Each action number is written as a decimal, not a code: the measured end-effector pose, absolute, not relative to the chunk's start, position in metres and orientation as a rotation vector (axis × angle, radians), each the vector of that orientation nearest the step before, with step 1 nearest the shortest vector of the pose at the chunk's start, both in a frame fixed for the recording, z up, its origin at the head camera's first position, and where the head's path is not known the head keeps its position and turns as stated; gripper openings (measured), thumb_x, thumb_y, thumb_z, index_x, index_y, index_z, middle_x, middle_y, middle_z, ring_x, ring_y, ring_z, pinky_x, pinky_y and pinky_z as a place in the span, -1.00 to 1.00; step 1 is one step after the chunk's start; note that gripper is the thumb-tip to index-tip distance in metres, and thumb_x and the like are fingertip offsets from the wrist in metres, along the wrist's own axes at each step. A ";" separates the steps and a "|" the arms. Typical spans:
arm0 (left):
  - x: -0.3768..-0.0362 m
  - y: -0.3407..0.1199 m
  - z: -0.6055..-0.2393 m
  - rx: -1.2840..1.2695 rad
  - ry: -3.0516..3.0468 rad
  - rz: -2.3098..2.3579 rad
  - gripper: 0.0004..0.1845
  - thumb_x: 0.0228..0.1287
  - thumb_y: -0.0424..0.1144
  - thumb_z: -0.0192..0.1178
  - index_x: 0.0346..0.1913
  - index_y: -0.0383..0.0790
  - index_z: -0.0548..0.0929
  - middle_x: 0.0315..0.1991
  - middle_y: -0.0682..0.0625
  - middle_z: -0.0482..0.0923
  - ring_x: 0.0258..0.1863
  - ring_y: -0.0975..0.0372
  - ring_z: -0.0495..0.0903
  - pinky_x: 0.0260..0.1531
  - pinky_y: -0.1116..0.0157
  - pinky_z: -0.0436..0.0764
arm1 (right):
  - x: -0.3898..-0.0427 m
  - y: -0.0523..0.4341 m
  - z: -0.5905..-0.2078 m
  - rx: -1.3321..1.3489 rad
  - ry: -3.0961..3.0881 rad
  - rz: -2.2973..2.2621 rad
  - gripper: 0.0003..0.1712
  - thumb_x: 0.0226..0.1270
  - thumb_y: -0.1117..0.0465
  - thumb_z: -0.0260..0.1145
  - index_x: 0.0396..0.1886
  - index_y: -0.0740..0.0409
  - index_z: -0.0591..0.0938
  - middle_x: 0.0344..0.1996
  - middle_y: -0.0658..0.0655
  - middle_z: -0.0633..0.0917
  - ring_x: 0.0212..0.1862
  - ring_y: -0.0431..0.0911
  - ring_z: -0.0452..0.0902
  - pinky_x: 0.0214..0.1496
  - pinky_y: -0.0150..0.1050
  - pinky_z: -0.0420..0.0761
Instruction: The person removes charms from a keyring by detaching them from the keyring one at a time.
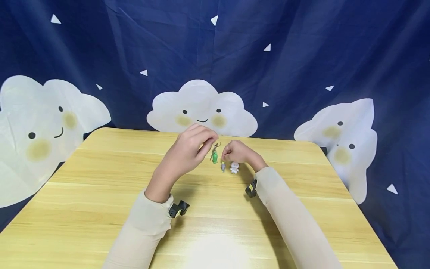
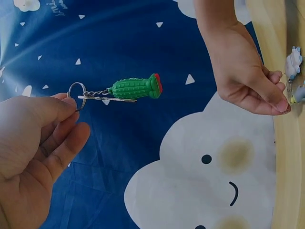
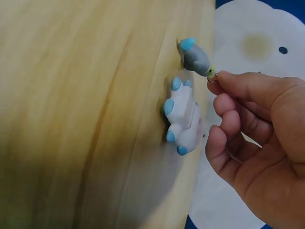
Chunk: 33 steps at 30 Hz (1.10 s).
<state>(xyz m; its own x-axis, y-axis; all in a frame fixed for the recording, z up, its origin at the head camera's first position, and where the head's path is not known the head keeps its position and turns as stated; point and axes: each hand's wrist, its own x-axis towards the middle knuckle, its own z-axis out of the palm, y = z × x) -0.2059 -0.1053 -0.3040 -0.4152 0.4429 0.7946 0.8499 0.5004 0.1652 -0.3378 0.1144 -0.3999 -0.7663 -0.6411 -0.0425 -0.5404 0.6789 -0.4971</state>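
Handling, as judged: each piece is best governed by its metal ring, not by its body; the wire should be gripped lightly between thumb and forefinger, and the hanging parts should be allowed to settle before any turn is made. Snagging between chain and neighbouring metal should be guarded against.

Item: left hand [image 1: 189, 148]. Closed at thumb and forefinger upon the split ring [image 2: 85, 90]; the other fingers are loosely bent. From those fingertips are suspended, first, a slim metal piece [image 2: 114, 99], possibly a key, and, just beyond on a short chain, the green charm [image 2: 131, 88] with red at its end. Neither is touched by the fingers.

Item: right hand [image 3: 281, 143]. Thumb and forefinger are brought together on the small ring [image 3: 213, 81]; the remaining fingers are curled, apart from it. Directly below the pinch is hung the grey figure [image 3: 195, 59], blue-footed; whether the tabletop [image 3: 95, 119] is touched by its feet cannot be told.

Item: white figure [image 3: 187, 114], blue-tipped. Found on the tabletop, near the curled right fingers and apparently ungripped, beside the grey figure.
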 end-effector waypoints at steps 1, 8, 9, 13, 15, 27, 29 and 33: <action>-0.206 -0.105 -0.304 -1.057 -2.046 -0.742 -0.94 0.37 -0.48 0.29 -0.21 -0.31 0.74 -0.23 -0.08 0.72 -0.17 0.08 0.62 -0.11 0.22 0.62 | -0.339 0.114 -0.400 -0.956 2.681 -0.683 -0.87 0.31 0.29 0.38 -0.39 0.13 0.82 -0.55 -0.11 0.69 -0.46 -0.23 0.45 -0.28 -0.32 0.48; -0.205 -0.103 -0.304 -1.056 -2.059 -0.740 -0.94 0.38 -0.47 0.28 -0.21 -0.30 0.73 -0.24 -0.06 0.71 -0.18 0.09 0.61 -0.13 0.23 0.61 | -0.346 0.115 -0.403 -0.928 2.682 -0.649 -0.88 0.29 0.30 0.38 -0.37 0.13 0.83 -0.50 -0.08 0.74 -0.40 -0.23 0.48 -0.19 -0.31 0.52; -0.205 -0.103 -0.304 -1.055 -2.062 -0.740 -0.94 0.38 -0.47 0.28 -0.21 -0.30 0.73 -0.24 -0.06 0.71 -0.18 0.09 0.60 -0.13 0.23 0.61 | -0.347 0.115 -0.403 -0.919 2.684 -0.648 -0.88 0.29 0.30 0.38 -0.36 0.13 0.83 -0.49 -0.07 0.74 -0.38 -0.23 0.50 -0.17 -0.30 0.52; -0.205 -0.103 -0.304 -1.052 -2.073 -0.740 -0.94 0.39 -0.45 0.27 -0.21 -0.29 0.73 -0.24 -0.06 0.71 -0.17 0.09 0.60 -0.12 0.23 0.61 | -0.350 0.115 -0.405 -0.892 2.692 -0.639 -0.87 0.32 0.28 0.38 -0.34 0.13 0.84 -0.47 -0.06 0.76 -0.36 -0.21 0.52 -0.15 -0.28 0.54; -0.205 -0.103 -0.305 -1.049 -2.078 -0.740 -0.94 0.39 -0.46 0.27 -0.21 -0.29 0.73 -0.24 -0.06 0.71 -0.18 0.10 0.60 -0.13 0.24 0.61 | -0.350 0.116 -0.406 -0.882 2.693 -0.639 -0.87 0.33 0.28 0.37 -0.34 0.13 0.84 -0.46 -0.06 0.75 -0.36 -0.20 0.52 -0.13 -0.27 0.55; -0.205 -0.103 -0.305 -1.042 -2.090 -0.745 -0.94 0.39 -0.46 0.27 -0.20 -0.30 0.73 -0.23 -0.06 0.71 -0.16 0.10 0.60 -0.11 0.24 0.61 | -0.350 0.117 -0.405 -0.874 2.736 -0.686 -0.87 0.36 0.22 0.40 -0.27 0.13 0.85 -0.51 -0.06 0.75 -0.42 -0.20 0.52 -0.22 -0.28 0.55; -0.205 -0.103 -0.305 -1.040 -2.090 -0.745 -0.94 0.39 -0.46 0.27 -0.19 -0.30 0.73 -0.22 -0.06 0.71 -0.16 0.10 0.60 -0.11 0.24 0.61 | -0.349 0.118 -0.404 -0.887 2.743 -0.693 -0.87 0.36 0.24 0.39 -0.28 0.14 0.84 -0.49 -0.04 0.76 -0.40 -0.20 0.53 -0.20 -0.28 0.56; -0.204 -0.104 -0.305 -1.042 -2.093 -0.746 -0.94 0.40 -0.45 0.27 -0.19 -0.30 0.74 -0.22 -0.06 0.71 -0.15 0.10 0.60 -0.11 0.24 0.61 | -0.347 0.120 -0.400 -0.926 2.758 -0.702 -0.85 0.39 0.28 0.35 -0.27 0.18 0.83 -0.38 -0.01 0.79 -0.32 -0.18 0.59 -0.10 -0.22 0.62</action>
